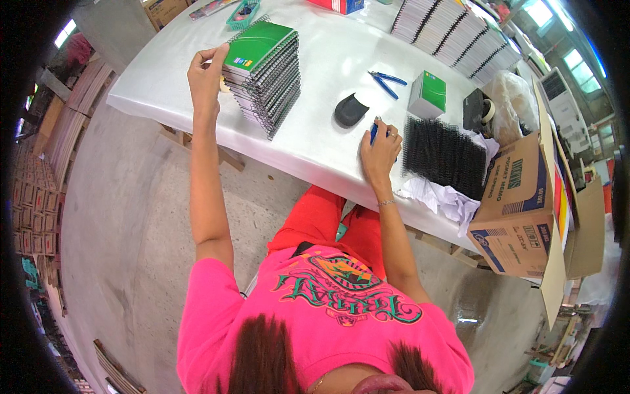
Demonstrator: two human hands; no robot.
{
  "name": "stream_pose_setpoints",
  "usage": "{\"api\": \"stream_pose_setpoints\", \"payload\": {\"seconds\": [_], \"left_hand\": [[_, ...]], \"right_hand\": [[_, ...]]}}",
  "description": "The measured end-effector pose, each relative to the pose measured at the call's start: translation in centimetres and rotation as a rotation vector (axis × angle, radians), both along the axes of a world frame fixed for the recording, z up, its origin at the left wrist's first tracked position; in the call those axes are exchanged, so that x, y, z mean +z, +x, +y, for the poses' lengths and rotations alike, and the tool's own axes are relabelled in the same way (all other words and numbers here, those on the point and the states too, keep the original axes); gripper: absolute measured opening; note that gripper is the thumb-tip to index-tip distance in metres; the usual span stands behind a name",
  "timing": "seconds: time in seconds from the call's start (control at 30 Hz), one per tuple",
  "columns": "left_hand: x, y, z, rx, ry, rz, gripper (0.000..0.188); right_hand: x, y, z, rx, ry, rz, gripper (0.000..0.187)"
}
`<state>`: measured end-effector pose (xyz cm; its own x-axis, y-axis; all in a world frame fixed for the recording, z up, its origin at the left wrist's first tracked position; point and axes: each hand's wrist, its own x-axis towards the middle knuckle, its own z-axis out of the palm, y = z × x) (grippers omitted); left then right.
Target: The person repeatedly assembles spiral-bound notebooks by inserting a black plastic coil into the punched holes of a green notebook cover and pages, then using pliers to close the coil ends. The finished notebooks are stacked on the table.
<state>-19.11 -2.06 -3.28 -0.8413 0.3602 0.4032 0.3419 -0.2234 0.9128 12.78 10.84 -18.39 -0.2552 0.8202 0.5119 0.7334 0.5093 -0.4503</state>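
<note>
A tall stack of small spiral notebooks (pixel 259 49) with green covers stands on the white table, wire coils facing right and front. My left hand (pixel 207 75) pinches the left edge of the top notebook, fingers bent over its corner. My right hand (pixel 380 154) rests low over the table, closed around blue-handled pliers (pixel 374 133) that it mostly hides. Beyond it lies a second pair of blue-handled pliers (pixel 387 84). A black curved plastic piece (pixel 351 110) sits just left of them. Black binding coils (pixel 440 157) are heaped right of my right hand.
A small green-topped notebook stack (pixel 430 95) stands behind the coils. Large bound stacks (pixel 453 36) fill the far right. An open cardboard box (pixel 515 203), crumpled white paper (pixel 443 200) and a clear plastic bag (pixel 512 98) crowd the right end. A teal basket (pixel 243 14) stands far left.
</note>
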Motion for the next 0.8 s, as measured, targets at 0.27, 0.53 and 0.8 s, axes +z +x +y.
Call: {"api": "stream_pose_setpoints", "payload": {"seconds": [0.27, 0.53, 0.8], "left_hand": [[-0.2, 0.2, -0.2, 0.019, -0.028, 0.019, 0.036], [2.2, 8.1, -3.3, 0.426, 0.022, 0.507, 0.018], [-1.3, 16.4, -1.7, -0.102, -0.015, 0.483, 0.009]], "right_hand": [[1.2, 0.8, 1.4, 0.090, 0.013, 0.153, 0.037], [7.4, 7.7, 13.6, -0.127, 0.075, 0.284, 0.039], [4.4, 10.7, 23.2, -0.110, -0.535, 0.276, 0.079]]}}
